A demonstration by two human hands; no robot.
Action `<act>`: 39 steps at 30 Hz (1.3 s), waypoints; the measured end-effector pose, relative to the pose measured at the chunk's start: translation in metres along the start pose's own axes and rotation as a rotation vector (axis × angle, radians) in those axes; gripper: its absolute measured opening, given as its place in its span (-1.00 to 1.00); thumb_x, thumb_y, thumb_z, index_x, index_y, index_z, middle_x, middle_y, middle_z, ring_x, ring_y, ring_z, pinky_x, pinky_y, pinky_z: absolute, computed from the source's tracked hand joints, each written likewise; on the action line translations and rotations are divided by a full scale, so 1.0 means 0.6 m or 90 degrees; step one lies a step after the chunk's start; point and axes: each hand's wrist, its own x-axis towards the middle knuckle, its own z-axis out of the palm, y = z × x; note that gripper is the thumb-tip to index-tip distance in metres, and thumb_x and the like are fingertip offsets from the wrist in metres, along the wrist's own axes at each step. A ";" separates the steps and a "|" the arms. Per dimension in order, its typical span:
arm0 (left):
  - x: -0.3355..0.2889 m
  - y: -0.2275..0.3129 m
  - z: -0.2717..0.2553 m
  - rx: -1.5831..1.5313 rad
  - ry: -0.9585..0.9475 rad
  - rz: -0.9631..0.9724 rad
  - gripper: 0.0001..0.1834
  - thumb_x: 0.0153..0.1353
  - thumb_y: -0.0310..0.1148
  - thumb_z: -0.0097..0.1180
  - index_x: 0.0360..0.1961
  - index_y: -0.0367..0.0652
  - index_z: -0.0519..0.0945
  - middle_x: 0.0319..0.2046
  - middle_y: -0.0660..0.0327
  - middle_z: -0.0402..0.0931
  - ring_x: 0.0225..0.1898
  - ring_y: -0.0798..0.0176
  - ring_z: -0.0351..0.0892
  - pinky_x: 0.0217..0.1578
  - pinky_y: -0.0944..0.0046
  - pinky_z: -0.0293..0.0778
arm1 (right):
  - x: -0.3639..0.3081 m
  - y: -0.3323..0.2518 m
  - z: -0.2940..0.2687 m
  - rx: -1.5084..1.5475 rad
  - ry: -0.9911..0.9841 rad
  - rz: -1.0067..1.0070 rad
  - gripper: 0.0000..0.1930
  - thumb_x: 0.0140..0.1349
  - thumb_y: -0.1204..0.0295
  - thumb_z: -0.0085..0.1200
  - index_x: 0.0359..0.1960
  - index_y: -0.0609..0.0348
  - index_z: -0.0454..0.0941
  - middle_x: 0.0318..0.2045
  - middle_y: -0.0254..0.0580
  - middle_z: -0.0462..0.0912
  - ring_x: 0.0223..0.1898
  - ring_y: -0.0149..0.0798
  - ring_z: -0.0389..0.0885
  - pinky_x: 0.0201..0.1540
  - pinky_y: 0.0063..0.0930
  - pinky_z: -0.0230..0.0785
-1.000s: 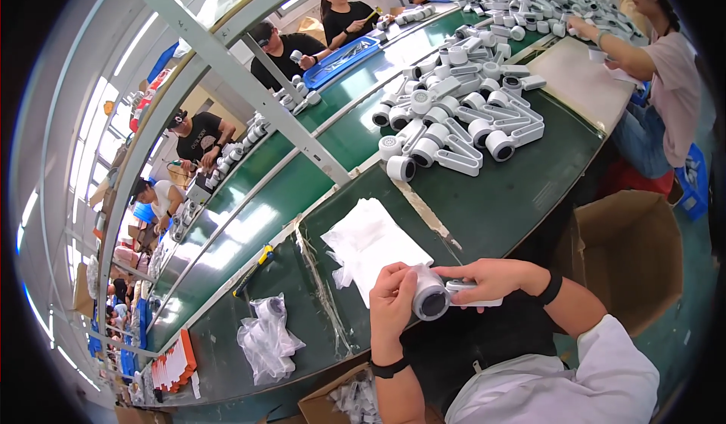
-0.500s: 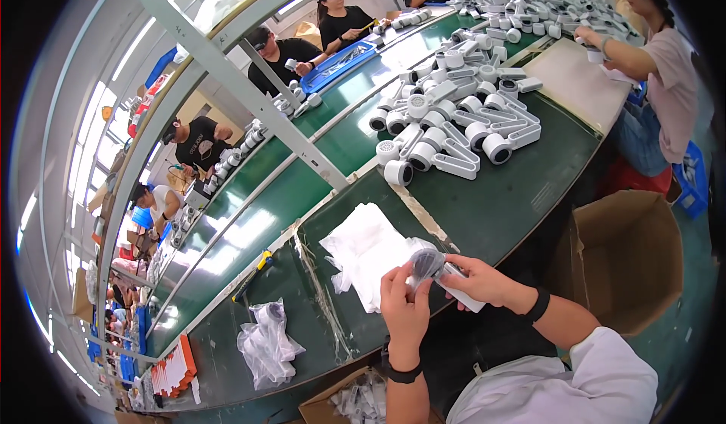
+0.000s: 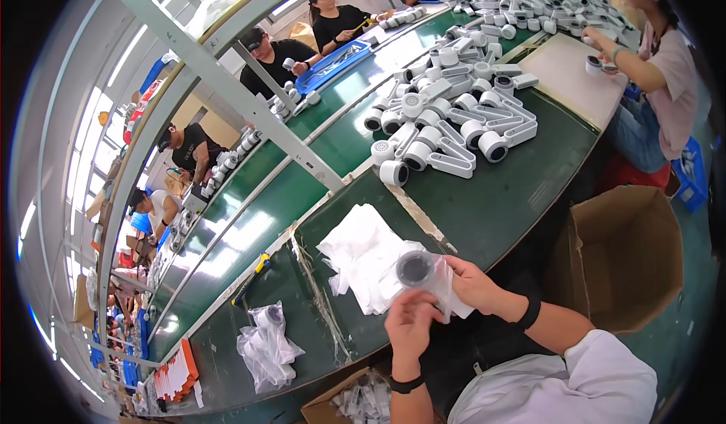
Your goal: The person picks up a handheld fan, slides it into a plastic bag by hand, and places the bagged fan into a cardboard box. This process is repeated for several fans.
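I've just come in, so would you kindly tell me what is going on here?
The person's right hand holds a round-headed handheld device in a translucent plastic bag; the left hand, blurred, is at its near side. White plastic bags lie beside it on the green table. Another bagged device lies farther left, and a pile of similar, unbagged devices lies farther back.

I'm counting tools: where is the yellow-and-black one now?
In the head view, the yellow-and-black tool lies left of centre on the green table, left of the white pile and beyond the bagged item.
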 end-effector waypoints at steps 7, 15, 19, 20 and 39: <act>0.003 -0.043 0.023 -0.174 0.155 -0.123 -0.59 0.40 -0.48 -0.07 0.24 -0.19 0.22 0.14 0.15 0.39 0.10 0.22 0.47 0.10 0.21 0.45 | 0.004 0.033 0.064 0.034 0.102 -0.173 -0.71 0.43 0.41 -0.18 0.10 0.21 0.42 -0.17 -0.32 0.58 -0.11 -0.49 0.50 -0.08 -0.59 0.37; -0.002 -0.012 0.019 -0.292 0.153 -0.171 -0.59 0.36 -0.50 -0.04 0.21 -0.16 0.26 0.05 0.10 0.44 -0.04 0.16 0.54 -0.17 0.14 0.56 | 0.015 0.023 0.033 -0.450 0.308 -0.495 -0.86 0.18 0.56 0.04 -0.24 0.26 0.59 -0.26 -0.07 0.58 -0.27 -0.16 0.51 -0.23 -0.40 0.37; 0.012 0.020 0.009 -0.344 0.295 -0.144 -0.66 0.32 -0.49 -0.04 0.11 -0.19 0.34 -0.14 0.08 0.53 -0.28 0.15 0.58 -0.54 0.14 0.50 | -0.001 0.027 0.022 -0.402 0.248 -0.436 -0.90 0.18 0.57 0.14 -0.27 0.25 0.62 -0.39 -0.20 0.60 -0.54 -0.35 0.47 -0.50 -0.57 0.27; 0.010 0.022 -0.001 -0.392 0.328 -0.148 -0.66 0.29 -0.46 -0.06 0.09 -0.20 0.36 -0.15 0.09 0.52 -0.27 0.16 0.57 -0.51 0.19 0.49 | -0.009 0.029 0.026 -0.431 0.225 -0.457 -0.91 0.15 0.57 0.15 -0.29 0.25 0.63 -0.40 -0.16 0.61 -0.50 -0.24 0.52 -0.46 -0.49 0.34; -0.105 0.072 -0.369 0.821 0.805 -0.103 -0.74 0.07 -0.35 0.16 -0.28 -0.34 0.61 -0.41 0.00 0.58 -0.40 -0.05 0.54 -0.28 0.09 0.45 | 0.027 0.069 0.019 -0.528 0.089 -0.424 -0.92 0.19 0.50 0.17 -0.37 0.27 0.62 -0.61 -0.20 0.55 -0.62 -0.41 0.45 -0.55 -0.54 0.27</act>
